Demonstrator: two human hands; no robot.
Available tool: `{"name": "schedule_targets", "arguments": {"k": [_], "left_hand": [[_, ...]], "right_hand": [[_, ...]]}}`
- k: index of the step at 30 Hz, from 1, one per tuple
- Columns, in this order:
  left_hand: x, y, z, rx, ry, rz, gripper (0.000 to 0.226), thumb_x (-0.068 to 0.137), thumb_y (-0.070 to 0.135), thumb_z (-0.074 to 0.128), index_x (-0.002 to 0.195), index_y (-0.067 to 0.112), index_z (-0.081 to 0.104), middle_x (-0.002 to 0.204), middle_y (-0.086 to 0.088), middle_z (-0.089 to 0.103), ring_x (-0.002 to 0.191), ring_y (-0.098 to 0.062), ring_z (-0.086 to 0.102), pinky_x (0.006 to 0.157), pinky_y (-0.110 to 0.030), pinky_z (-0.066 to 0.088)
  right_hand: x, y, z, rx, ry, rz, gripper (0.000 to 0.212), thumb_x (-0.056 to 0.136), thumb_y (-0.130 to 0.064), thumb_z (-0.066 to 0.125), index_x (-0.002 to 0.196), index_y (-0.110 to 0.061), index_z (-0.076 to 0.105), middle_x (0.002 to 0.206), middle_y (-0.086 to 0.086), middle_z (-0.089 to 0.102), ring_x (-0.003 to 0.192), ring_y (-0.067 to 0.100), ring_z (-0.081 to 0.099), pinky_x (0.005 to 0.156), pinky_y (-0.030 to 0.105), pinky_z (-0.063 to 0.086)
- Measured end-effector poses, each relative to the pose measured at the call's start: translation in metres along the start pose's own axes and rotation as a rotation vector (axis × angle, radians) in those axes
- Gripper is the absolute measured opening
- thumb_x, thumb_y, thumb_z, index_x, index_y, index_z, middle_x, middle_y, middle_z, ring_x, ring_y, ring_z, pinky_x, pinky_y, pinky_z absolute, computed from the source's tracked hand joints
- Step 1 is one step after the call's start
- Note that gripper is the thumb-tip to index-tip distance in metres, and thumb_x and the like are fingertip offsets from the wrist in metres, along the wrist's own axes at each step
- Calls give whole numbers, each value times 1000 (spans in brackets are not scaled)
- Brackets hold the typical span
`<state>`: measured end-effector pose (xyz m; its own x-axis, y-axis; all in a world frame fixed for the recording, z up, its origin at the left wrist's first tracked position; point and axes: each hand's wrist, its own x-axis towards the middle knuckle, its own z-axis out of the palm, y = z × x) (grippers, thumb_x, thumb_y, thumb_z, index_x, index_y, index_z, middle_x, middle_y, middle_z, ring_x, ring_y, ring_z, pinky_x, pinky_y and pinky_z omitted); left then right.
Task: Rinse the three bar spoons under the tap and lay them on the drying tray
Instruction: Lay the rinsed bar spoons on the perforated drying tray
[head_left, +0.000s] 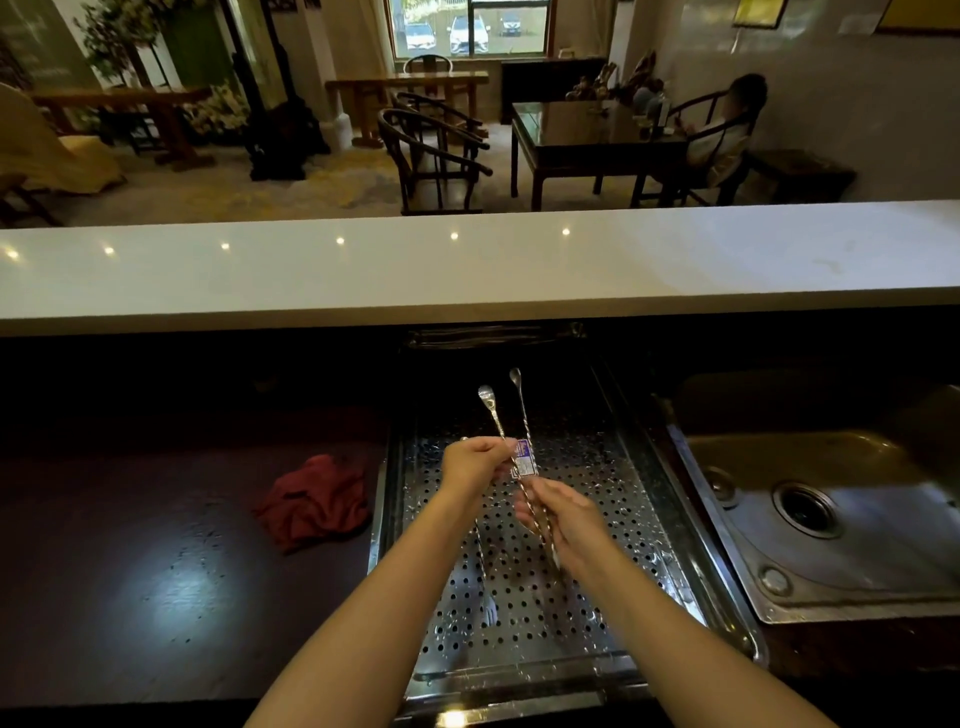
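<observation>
Now both hands' fingers pinch thin twisted-stem bar spoons (506, 431), bowls pointing away, above perforated drying tray (597, 499).

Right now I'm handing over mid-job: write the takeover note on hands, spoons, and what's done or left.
Left hand: pinching one bar spoon mid-shaft, bowl pointing away.
Right hand: gripping a second bar spoon, which carries a purple label.
Both spoons are held above the perforated drying tray; the sink is to the right.
A third spoon seems to lie on the tray under the left wrist; unclear.
Left: lay both held spoons down.
</observation>
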<state>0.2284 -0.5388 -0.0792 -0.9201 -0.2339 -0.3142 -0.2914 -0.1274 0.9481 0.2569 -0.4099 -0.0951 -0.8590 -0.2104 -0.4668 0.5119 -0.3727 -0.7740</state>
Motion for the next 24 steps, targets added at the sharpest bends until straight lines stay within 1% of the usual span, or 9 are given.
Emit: {"name": "schedule_targets", "arguments": {"k": [4, 6, 8, 11, 14, 16, 18, 21, 24], "left_hand": [[6, -2, -11, -31, 42, -30, 10, 86, 6, 62, 85, 0, 69, 71, -5, 62, 57, -10, 51, 47, -14, 43], [9, -1, -18, -60, 73, -46, 10, 87, 7, 61, 80, 5, 68, 70, -5, 62, 55, -11, 50, 45, -15, 43], [13, -1, -27, -63, 92, -69, 9, 88, 7, 60, 87, 3, 67, 69, -6, 62, 56, -12, 52, 48, -17, 46], [19, -7, -40, -24, 62, -133, 18, 91, 7, 56, 105, -4, 61, 71, -9, 60, 57, -14, 52, 48, -19, 49], [24, -16, -44, 28, 54, -215, 13, 94, 4, 49, 103, -1, 58, 68, -10, 57, 55, -15, 51, 50, -24, 48], [28, -22, -44, 43, 69, -244, 14, 93, -4, 42, 98, 2, 53, 65, -10, 54, 54, -18, 48, 51, -28, 44], [32, -29, -44, 40, 91, -279, 20, 92, -9, 36, 96, 3, 51, 65, -12, 52, 55, -20, 48, 56, -34, 45], [39, -41, -44, 191, 161, -277, 20, 91, -3, 43, 100, 1, 61, 74, -12, 59, 67, -25, 56, 77, -40, 53], [43, -46, -43, 353, 210, -257, 22, 92, 3, 48, 105, -1, 66, 87, -18, 65, 72, -26, 59, 78, -38, 56]], "right_hand": [[5, 1, -3, -163, 52, -40, 15, 90, -9, 57, 98, -2, 67, 76, 9, 71, 62, 15, 70, 59, 21, 61], [5, 1, -6, -231, 90, -67, 13, 90, -10, 57, 93, -4, 68, 74, 8, 70, 60, 13, 68, 56, 18, 60], [5, 0, -10, -255, 117, -86, 13, 91, -9, 54, 88, -6, 67, 71, 9, 68, 57, 13, 65, 51, 15, 57], [4, -1, -14, -302, 147, -93, 16, 93, -9, 51, 90, -8, 67, 67, 5, 66, 50, 9, 58, 44, 12, 51], [2, -3, -17, -376, 181, -108, 19, 94, -10, 49, 90, -11, 67, 69, 3, 66, 48, 7, 51, 39, 9, 43], [2, -4, -19, -411, 187, -113, 19, 95, -11, 48, 91, -11, 67, 72, 3, 66, 50, 8, 48, 37, 9, 41], [1, -5, -20, -423, 189, -117, 19, 95, -12, 47, 94, -10, 66, 73, 3, 65, 50, 8, 46, 38, 10, 39], [2, -4, -20, -440, 205, -116, 19, 95, -12, 48, 95, -9, 66, 71, 2, 64, 49, 8, 44, 40, 12, 37], [0, 1, -20, -449, 214, -102, 19, 95, -12, 48, 93, -10, 67, 71, 2, 65, 48, 7, 44, 37, 10, 36]]}}
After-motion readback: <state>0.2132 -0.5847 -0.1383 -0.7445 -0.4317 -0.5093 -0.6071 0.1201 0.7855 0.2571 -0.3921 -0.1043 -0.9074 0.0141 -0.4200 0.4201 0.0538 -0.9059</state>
